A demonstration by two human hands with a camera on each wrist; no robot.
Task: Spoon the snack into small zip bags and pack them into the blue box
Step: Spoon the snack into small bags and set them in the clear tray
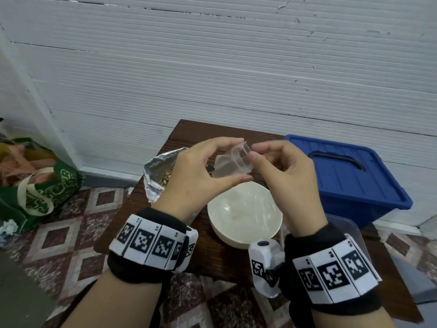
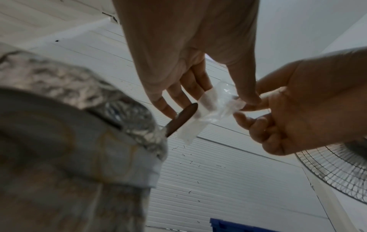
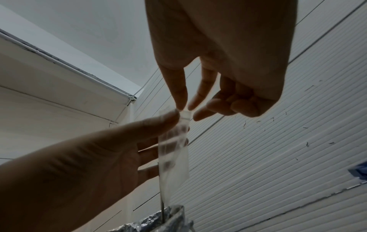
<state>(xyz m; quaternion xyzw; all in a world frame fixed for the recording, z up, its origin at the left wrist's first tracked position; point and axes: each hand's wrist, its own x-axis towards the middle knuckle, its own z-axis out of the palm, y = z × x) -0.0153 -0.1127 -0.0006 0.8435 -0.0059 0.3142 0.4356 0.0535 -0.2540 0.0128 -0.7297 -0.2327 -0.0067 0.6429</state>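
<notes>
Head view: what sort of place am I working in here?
Probably a room in a home, not a workshop: a low wooden table set against a white ribbed wall, patterned floor tiles, and a green shopping bag on the floor. A fan shows in the left wrist view.

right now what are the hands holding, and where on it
Both hold one small clear zip bag, empty as far as can be seen. The left hand and the right hand pinch opposite sides of its open mouth.
</notes>
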